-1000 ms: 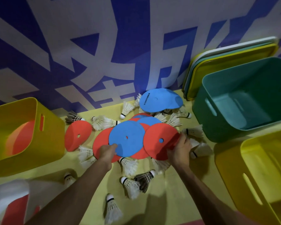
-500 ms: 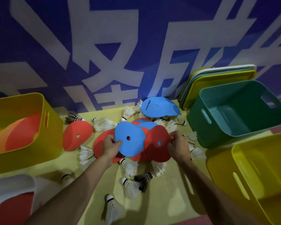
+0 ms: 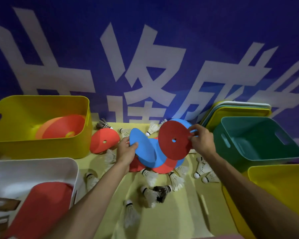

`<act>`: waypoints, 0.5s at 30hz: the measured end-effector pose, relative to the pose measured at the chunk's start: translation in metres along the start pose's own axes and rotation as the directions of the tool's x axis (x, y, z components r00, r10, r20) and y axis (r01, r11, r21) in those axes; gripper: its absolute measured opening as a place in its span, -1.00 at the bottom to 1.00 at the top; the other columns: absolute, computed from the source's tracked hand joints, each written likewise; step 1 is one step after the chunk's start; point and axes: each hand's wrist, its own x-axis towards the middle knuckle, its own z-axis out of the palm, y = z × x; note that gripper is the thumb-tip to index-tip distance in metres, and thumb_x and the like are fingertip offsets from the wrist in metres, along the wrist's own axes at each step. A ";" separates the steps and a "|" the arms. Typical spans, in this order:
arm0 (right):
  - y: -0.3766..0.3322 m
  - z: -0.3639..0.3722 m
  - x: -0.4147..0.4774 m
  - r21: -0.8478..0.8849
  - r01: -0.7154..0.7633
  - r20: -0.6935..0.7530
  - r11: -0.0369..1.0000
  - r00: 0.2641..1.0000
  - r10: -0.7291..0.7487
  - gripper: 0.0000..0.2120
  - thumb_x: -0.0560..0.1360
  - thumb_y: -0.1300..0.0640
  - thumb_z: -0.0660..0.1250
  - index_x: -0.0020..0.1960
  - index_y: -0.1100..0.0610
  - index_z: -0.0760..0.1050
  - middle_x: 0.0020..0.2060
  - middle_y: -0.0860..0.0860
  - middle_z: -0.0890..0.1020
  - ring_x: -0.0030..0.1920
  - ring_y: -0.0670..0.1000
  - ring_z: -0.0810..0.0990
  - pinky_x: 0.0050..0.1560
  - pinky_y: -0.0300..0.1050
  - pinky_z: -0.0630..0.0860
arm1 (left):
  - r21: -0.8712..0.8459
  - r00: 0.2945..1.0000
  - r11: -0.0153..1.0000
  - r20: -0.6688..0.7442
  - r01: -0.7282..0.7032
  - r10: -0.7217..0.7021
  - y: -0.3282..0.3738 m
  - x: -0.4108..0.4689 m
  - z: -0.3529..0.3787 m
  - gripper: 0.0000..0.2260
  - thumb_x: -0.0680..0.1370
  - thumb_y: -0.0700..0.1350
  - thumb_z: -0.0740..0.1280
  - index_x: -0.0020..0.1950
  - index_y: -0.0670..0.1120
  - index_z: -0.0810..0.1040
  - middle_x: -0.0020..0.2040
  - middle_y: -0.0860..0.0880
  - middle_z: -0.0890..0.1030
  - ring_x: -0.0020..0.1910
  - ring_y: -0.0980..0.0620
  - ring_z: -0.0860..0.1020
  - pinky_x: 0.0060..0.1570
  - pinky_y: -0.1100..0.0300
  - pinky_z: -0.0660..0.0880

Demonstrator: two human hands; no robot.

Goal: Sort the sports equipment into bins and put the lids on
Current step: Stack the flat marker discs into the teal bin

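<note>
Hands apart above the pile, each clamped on a marker: the left hand (image 3: 126,150) grips the rim of a flat blue rubbery disc (image 3: 142,149) tilted on edge, and the right hand (image 3: 203,141) pinches the rim of a flat red rubbery disc (image 3: 175,140) held upright, its face and centre hole toward the camera. The yellow plastic bin (image 3: 41,147) holding red discs lies well beyond the left hand, and the teal plastic bin (image 3: 240,152) sits just right of the right hand. The red disc therefore probably has to cross leftward.

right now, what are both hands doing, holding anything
Left hand: holds the blue disc by its edge.
Right hand: pinches the red disc at its rim.
</note>
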 end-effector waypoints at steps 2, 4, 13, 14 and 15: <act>-0.003 -0.014 0.000 0.144 -0.047 -0.001 0.988 0.999 0.048 -0.79 0.44 0.41 0.28 0.00 0.19 0.55 -0.32 0.06 0.63 -0.31 0.11 0.66 -0.25 0.09 0.65 | -0.024 1.000 1.000 -0.003 0.003 -0.003 0.007 -0.005 0.006 -0.73 0.55 -0.24 0.29 0.25 -0.09 0.46 0.08 -0.09 0.61 0.00 -0.05 0.58 0.00 0.02 0.54; -0.002 -0.028 0.003 0.227 -0.066 -0.011 0.972 0.997 0.070 -0.79 0.45 0.42 0.29 0.02 0.20 0.55 -0.30 0.07 0.62 -0.29 0.11 0.65 -0.27 0.08 0.66 | -0.033 1.000 0.999 -0.006 -0.005 0.005 0.015 -0.011 0.016 -0.75 0.53 -0.26 0.29 0.18 -0.06 0.44 0.07 -0.10 0.60 -0.04 -0.06 0.58 -0.02 0.00 0.53; 0.053 -0.095 0.042 0.469 -0.057 -0.047 0.881 0.995 0.089 -0.78 0.45 0.41 0.33 -0.07 0.10 0.55 -0.24 0.11 0.63 -0.27 0.10 0.62 -0.39 -0.10 0.59 | -0.059 0.997 0.998 -0.070 -0.037 0.033 0.038 -0.035 0.107 -0.75 0.51 -0.30 0.24 0.17 -0.11 0.38 -0.07 -0.05 0.55 -0.15 -0.05 0.55 -0.12 -0.10 0.56; 0.065 -0.104 0.048 0.507 -0.068 -0.042 0.859 0.994 0.103 -0.79 0.46 0.41 0.32 -0.03 0.13 0.55 -0.22 0.12 0.63 -0.27 0.09 0.61 -0.42 -0.14 0.55 | -0.065 0.995 0.997 -0.089 -0.045 0.040 0.039 -0.039 0.120 -0.74 0.51 -0.31 0.24 0.19 -0.13 0.40 -0.04 -0.07 0.56 -0.11 -0.07 0.55 -0.21 -0.01 0.55; 0.078 -0.116 0.055 0.538 -0.079 -0.030 0.839 0.993 0.112 -0.79 0.47 0.40 0.31 -0.01 0.14 0.56 -0.19 0.12 0.63 -0.27 0.08 0.62 -0.43 -0.16 0.53 | -0.068 0.993 0.996 -0.110 -0.054 0.046 0.039 -0.043 0.136 -0.73 0.52 -0.31 0.23 0.20 -0.14 0.42 -0.02 -0.08 0.56 -0.08 -0.09 0.56 -0.30 0.09 0.53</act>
